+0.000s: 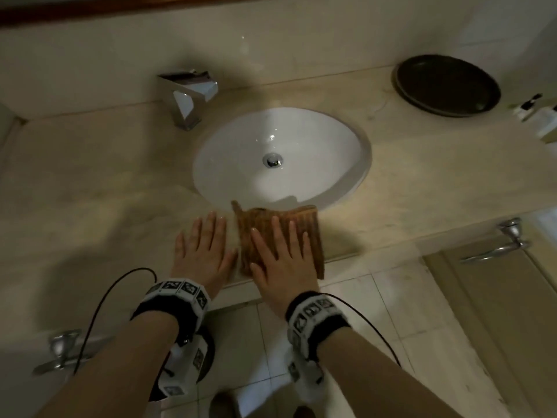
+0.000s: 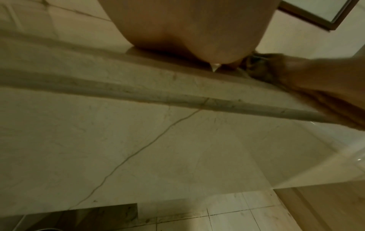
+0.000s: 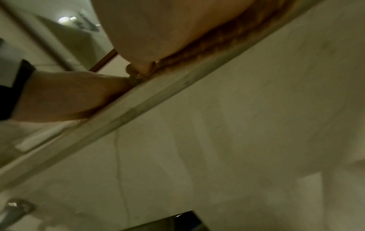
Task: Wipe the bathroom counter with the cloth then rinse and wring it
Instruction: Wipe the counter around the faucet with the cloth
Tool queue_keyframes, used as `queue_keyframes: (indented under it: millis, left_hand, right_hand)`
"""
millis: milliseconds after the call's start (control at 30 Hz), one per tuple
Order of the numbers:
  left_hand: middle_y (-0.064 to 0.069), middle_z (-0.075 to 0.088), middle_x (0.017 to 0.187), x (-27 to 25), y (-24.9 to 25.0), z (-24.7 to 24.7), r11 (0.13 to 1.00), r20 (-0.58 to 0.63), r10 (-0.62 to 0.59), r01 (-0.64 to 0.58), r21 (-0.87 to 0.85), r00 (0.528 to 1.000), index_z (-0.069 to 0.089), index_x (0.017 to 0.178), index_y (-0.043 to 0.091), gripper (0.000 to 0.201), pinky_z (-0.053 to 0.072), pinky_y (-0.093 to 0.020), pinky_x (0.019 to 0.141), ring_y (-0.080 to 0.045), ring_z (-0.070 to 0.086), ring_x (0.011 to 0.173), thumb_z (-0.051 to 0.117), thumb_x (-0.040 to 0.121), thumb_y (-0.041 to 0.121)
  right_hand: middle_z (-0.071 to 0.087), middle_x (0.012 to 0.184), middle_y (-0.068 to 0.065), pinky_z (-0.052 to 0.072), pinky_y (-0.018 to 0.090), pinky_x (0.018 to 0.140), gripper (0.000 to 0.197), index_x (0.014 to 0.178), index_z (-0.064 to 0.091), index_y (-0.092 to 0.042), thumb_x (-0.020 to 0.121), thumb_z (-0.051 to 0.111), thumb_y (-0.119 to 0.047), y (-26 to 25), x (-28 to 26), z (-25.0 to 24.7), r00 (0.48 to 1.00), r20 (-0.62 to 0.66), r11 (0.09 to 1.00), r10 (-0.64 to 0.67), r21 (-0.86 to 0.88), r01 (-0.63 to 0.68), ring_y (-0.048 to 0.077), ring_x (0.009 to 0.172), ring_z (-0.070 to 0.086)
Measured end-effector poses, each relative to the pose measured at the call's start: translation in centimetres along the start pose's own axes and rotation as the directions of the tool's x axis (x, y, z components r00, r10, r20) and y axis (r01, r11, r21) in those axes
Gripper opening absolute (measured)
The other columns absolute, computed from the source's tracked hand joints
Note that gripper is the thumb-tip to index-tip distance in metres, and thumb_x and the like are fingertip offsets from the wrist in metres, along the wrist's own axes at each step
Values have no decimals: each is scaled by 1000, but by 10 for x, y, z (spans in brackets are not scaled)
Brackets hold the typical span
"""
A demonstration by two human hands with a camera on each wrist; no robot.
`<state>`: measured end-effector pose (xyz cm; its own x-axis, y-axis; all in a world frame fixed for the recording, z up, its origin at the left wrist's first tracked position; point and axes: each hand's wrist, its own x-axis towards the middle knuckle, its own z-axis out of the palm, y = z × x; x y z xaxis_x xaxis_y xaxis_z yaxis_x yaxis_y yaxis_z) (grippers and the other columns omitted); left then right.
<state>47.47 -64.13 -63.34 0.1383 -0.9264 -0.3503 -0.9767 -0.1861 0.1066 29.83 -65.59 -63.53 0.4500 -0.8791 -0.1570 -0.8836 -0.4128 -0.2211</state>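
A brown ribbed cloth [image 1: 304,224] lies folded flat on the beige stone counter [image 1: 99,182], just in front of the white sink [image 1: 301,140]. My right hand [image 1: 280,254] presses on the cloth with straight, spread fingers. Beside it, my left hand [image 1: 203,248] lies flat on the bare counter, its thumb close to the cloth's left edge. The left wrist view shows the heel of my left hand [image 2: 189,31] on the counter edge [image 2: 138,87] and the cloth [image 2: 264,65] at right. In the right wrist view the cloth [image 3: 227,39] is squeezed under my right palm [image 3: 158,28].
A chrome faucet [image 1: 190,98] stands behind the sink at left. A dark round plate [image 1: 446,86] sits at the back right, with small toiletry bottles [image 1: 539,116] at the far right edge. Cabinet handles [image 1: 500,242] are below the counter front. The floor is tiled.
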Motion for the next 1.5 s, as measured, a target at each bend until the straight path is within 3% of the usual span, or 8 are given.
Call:
queue_keyframes:
  millis: [67,200,333,567,700,867,1067,1500]
  left_hand:
    - [9,-29,154,-1,-1,-1,1000,7,-4,4,-16,1000,-20,149,28,81,-7,-46,118,-16,-21,145,-10,76,64]
    - [10,-32,152,-2,1,-1,1000,-2,4,-4,11,1000,-21,148,26,84,-7,-45,117,-16,-21,145,-17,73,63]
    - [9,-34,151,-5,0,0,1000,2,-9,9,8,1000,-25,146,25,81,-6,-45,118,-14,-24,143,-17,75,62]
    - [-14,41,148,21,50,-20,962,-70,266,-260,84,961,45,139,5,67,27,-48,108,-30,39,136,34,86,44]
    - [0,22,158,69,90,-48,929,-24,370,-371,-16,929,26,150,18,54,19,-34,116,-18,25,143,31,100,38]
    - [-2,50,137,119,76,-69,952,89,293,-282,-123,952,51,131,21,38,40,-34,102,-22,49,122,37,98,35]
    - [-5,1,161,170,12,-103,998,-11,54,-54,25,998,16,152,17,62,14,-38,119,-22,6,147,39,98,37]
    - [-10,-30,155,212,-37,-103,984,29,-180,180,16,983,-28,145,6,102,-3,-39,119,-24,-19,146,47,89,47]
  right_hand:
    - [20,159,6,5,49,113,62,149,25,-39,89,24,-55,46,-5,-4,997,-19,995,-74,-62,73,37,143,22]
    - [0,162,3,8,53,116,61,150,-2,-43,91,11,-56,163,3,-34,941,-38,938,336,-71,-338,34,146,7]
    - [11,159,17,9,60,114,65,153,15,-28,92,16,-51,147,18,-33,820,-104,826,563,38,-563,44,143,13]
    - [26,155,18,9,57,112,60,149,29,-26,95,17,-49,71,17,-21,958,-25,958,284,-33,-285,45,139,26]
    - [57,135,1,20,48,108,42,128,53,-34,96,26,-42,85,34,-35,994,-7,994,106,26,-106,35,128,49]
    - [67,93,-13,41,26,80,24,98,62,-38,89,41,-35,100,67,-79,999,17,990,44,130,-46,13,92,57]
    - [64,93,1,42,28,72,14,97,59,-22,99,45,-25,112,130,-107,933,153,812,325,462,-358,19,86,57]
    - [64,84,3,46,32,74,15,82,60,-19,95,54,-19,130,314,-151,852,-93,507,515,835,-215,21,81,59]
